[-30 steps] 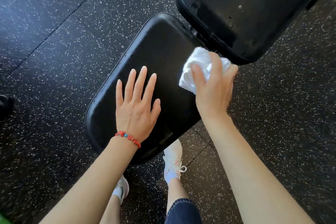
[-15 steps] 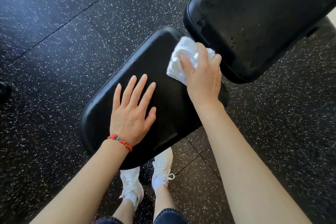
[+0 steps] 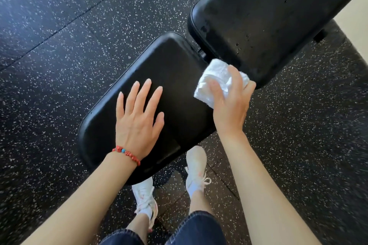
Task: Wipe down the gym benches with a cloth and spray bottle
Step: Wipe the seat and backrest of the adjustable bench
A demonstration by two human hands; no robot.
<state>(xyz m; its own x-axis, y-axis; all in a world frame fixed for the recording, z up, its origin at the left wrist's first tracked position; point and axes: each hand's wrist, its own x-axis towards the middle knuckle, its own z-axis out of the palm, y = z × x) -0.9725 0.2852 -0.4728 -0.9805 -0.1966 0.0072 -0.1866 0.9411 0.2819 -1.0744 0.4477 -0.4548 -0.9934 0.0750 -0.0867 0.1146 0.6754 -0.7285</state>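
A black padded bench seat (image 3: 171, 69) lies below me, with the black back pad (image 3: 258, 16) beyond it at the upper right. My left hand (image 3: 137, 119) rests flat on the seat, fingers spread, a red bead bracelet on the wrist. My right hand (image 3: 231, 103) grips a bunched white cloth (image 3: 217, 79) and presses it on the seat's far right edge, next to the gap between the two pads. Wet droplets show on the back pad. No spray bottle is in view.
Black rubber floor tiles with white flecks (image 3: 79, 26) surround the bench. My white shoes (image 3: 196, 167) stand right by the seat's near end. A pale floor strip (image 3: 354, 12) shows at the far right.
My right hand has slid the cloth from the seat's far end back toward its right edge. The left hand stays flat on the seat.
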